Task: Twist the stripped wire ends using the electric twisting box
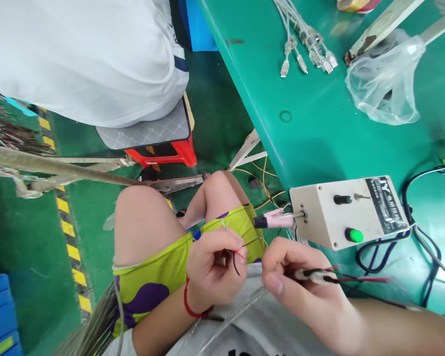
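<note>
My left hand [217, 267], with a red cord round its wrist, is closed in a pinch over the lap. Thin red and black wires [238, 254] stick out between its fingers. To its right, my right hand [304, 287] is curled round clear cables [315, 277] whose red and black wire ends point right. A clear cable [233, 316] runs down left from the right hand across the grey shirt. Just above the hands, a pink and black tip [274, 218] projects from a white box [348, 212] with a green button.
The green table [311, 143] holds USB cables [307, 44], a plastic bag [387, 81] and black cords [374, 257]. A person in white [96, 59] sits on a red stool [183, 152]. Cables [100, 316] hang at lower left, near blue bins [0, 311].
</note>
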`<action>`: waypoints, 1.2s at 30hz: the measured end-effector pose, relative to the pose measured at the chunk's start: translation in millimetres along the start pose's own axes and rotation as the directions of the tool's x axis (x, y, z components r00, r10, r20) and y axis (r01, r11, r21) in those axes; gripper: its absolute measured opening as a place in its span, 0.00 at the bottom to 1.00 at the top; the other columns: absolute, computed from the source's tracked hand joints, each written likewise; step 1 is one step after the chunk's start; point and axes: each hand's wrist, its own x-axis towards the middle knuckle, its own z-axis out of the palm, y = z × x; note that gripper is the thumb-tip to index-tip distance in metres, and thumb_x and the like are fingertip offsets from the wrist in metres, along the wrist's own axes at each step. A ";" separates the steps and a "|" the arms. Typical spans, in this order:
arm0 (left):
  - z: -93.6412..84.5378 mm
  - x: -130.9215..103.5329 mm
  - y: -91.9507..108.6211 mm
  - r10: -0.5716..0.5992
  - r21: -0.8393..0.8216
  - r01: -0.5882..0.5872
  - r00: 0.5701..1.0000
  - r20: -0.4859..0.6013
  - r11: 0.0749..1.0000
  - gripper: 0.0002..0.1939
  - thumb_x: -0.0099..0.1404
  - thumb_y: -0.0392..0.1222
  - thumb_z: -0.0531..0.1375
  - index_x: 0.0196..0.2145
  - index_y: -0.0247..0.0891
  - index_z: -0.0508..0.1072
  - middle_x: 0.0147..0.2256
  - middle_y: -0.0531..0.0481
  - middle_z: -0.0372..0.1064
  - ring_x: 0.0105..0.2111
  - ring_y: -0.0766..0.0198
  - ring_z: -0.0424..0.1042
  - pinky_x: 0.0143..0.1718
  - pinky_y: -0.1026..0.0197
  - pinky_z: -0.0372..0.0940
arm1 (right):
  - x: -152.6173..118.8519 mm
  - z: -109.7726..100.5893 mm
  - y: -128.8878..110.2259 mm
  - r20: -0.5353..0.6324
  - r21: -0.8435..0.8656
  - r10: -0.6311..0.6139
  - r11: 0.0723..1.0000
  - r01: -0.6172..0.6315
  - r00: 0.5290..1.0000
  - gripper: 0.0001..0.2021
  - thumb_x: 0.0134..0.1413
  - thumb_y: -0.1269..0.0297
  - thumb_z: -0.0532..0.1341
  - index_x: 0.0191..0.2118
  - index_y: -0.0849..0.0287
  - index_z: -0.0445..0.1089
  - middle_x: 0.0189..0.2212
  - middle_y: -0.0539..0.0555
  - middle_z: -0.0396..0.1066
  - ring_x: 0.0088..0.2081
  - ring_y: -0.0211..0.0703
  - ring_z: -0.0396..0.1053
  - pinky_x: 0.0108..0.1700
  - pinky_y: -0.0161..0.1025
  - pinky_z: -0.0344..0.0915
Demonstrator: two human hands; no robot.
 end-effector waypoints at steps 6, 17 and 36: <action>-1.3 0.2 0.9 0.035 0.000 -0.035 0.999 -0.003 0.999 0.04 0.83 0.32 0.64 0.51 0.38 0.77 0.31 0.55 0.74 0.24 0.70 0.73 0.27 0.69 0.72 | 9.4 5.1 11.9 -0.074 0.142 0.051 0.989 -0.040 0.996 0.21 0.74 0.45 0.76 0.37 0.56 0.81 0.23 0.45 0.65 0.26 0.37 0.58 0.27 0.35 0.55; 2.8 -2.7 3.1 0.107 0.027 -0.109 0.991 0.080 0.994 0.09 0.78 0.30 0.65 0.51 0.41 0.76 0.27 0.57 0.73 0.22 0.67 0.72 0.24 0.66 0.71 | 4.1 6.1 19.4 -0.162 0.189 -0.081 0.976 0.111 0.983 0.05 0.74 0.59 0.78 0.43 0.50 0.86 0.24 0.44 0.67 0.25 0.35 0.60 0.27 0.32 0.61; -3.1 -1.2 9.1 0.033 0.045 -0.042 0.983 0.179 0.998 0.05 0.81 0.37 0.65 0.49 0.47 0.74 0.27 0.57 0.76 0.21 0.65 0.76 0.23 0.61 0.75 | 9.9 4.0 28.7 -0.034 0.383 -0.003 0.923 0.016 0.999 0.03 0.73 0.58 0.78 0.44 0.48 0.90 0.23 0.46 0.66 0.26 0.38 0.60 0.29 0.35 0.60</action>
